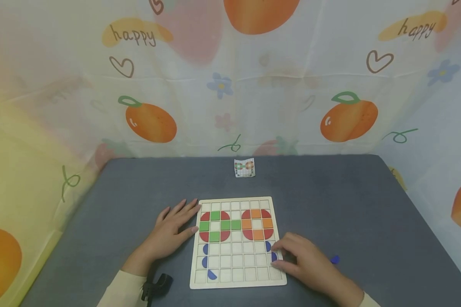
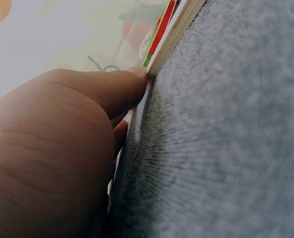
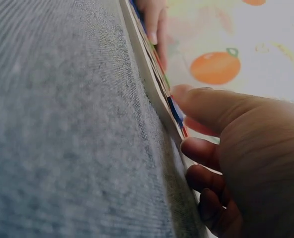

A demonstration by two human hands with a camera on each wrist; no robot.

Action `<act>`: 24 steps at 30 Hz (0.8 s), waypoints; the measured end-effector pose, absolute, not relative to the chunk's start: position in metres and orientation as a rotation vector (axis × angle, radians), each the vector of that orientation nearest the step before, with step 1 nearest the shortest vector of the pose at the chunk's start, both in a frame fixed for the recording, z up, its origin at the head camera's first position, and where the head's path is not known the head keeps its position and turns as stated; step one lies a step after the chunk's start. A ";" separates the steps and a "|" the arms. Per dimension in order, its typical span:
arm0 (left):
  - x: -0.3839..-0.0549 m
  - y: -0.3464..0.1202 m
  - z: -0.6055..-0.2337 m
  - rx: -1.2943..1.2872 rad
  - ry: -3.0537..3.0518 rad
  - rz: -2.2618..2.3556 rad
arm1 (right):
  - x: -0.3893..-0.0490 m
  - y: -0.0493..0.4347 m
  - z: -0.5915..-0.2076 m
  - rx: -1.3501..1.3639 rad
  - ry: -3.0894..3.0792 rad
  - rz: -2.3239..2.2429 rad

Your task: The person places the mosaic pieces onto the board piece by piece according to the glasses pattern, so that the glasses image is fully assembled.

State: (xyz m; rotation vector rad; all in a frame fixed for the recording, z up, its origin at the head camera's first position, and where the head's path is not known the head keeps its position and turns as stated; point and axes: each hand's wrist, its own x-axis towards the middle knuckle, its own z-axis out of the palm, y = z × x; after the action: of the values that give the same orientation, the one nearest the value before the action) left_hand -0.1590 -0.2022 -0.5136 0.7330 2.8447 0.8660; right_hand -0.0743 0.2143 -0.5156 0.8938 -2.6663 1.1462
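Observation:
A pale square grid board (image 1: 238, 284) lies on the dark cloth, its upper rows holding red quarter-round pieces (image 1: 247, 235), green squares (image 1: 215, 215) and orange squares (image 1: 255, 213). Beside its left edge rests my left hand (image 1: 165, 235), fingers spread, with fingertips and thumb against the rim. My right hand (image 1: 307, 261) is at the right edge. Its thumb and index finger pinch a blue half-round piece (image 1: 274, 256) in the rightmost column. Just above it sits another blue piece (image 1: 268, 246). Several blue half-rounds (image 1: 205, 262) lie in the lower left cells, the lowest (image 1: 212, 275) tilted.
One loose blue piece (image 1: 334, 259) lies on the cloth, partly behind my right hand. A small printed card (image 1: 244, 168) with a similar pattern stands near the table's back edge. Fruit-printed curtains (image 1: 276, 115) hang behind and at both sides.

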 end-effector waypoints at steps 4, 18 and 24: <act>-0.159 -0.203 -0.514 0.735 2.843 0.871 | -0.074 0.218 -0.517 0.887 -2.643 1.233; -0.159 -0.202 -0.514 0.725 2.848 0.861 | -0.072 0.218 -0.513 0.926 -2.674 1.151; -0.159 -0.203 -0.515 0.725 2.850 0.862 | -0.071 0.214 -0.513 0.941 -2.642 1.071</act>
State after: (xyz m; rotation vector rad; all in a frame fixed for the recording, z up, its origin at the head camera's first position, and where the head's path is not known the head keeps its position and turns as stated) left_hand -0.1593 -0.2029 -0.5154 0.7245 2.8496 0.8616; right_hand -0.0714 0.2137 -0.5131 0.9413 -2.6424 1.0707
